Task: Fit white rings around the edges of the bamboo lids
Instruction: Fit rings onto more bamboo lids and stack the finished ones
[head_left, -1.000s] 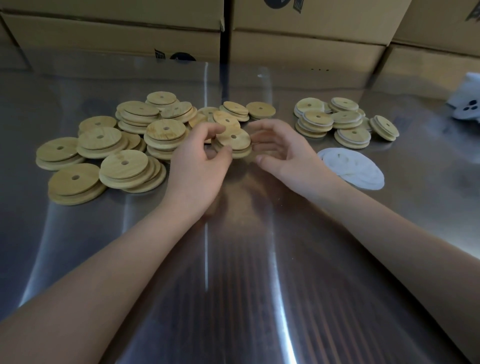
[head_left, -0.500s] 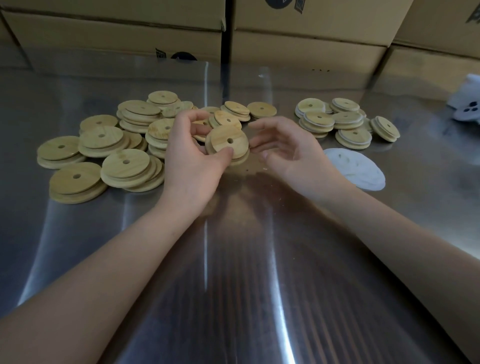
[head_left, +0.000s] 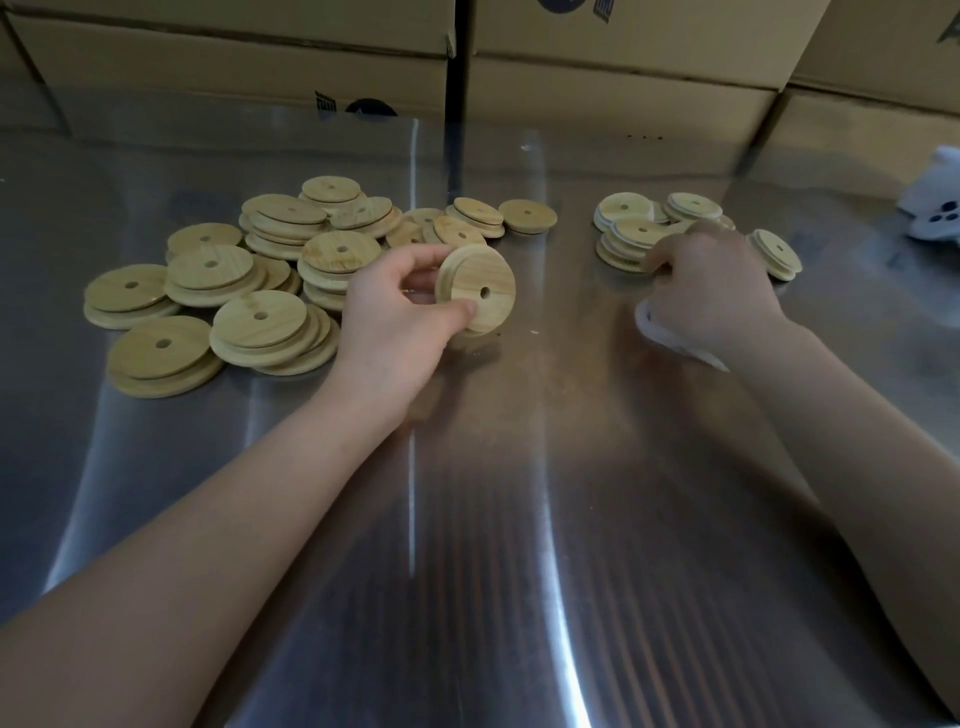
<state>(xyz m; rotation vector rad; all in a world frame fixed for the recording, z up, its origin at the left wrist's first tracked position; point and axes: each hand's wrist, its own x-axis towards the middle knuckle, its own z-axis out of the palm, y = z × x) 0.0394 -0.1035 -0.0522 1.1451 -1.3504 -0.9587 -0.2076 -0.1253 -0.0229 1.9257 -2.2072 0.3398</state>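
Observation:
My left hand (head_left: 395, 317) holds one bamboo lid (head_left: 475, 288) by its edge, tilted up on its side above the steel table, its hole facing me. A loose heap of bare bamboo lids (head_left: 260, 280) lies to the left of it. My right hand (head_left: 711, 291) hovers with curled fingers over the pile of white rings (head_left: 662, 335), which shows only as a white edge under the wrist. What the fingers hold is hidden. Behind that hand lies a group of lids with white rims (head_left: 628, 223).
The steel table (head_left: 519, 519) is bare and shiny in front of me. Cardboard boxes (head_left: 597, 78) line its far edge. A white object with dark dots (head_left: 935, 208) sits at the far right.
My left hand has lifted one lid out of the heap and tilted it upright. My right hand left the lid and moved right, onto the white rings.

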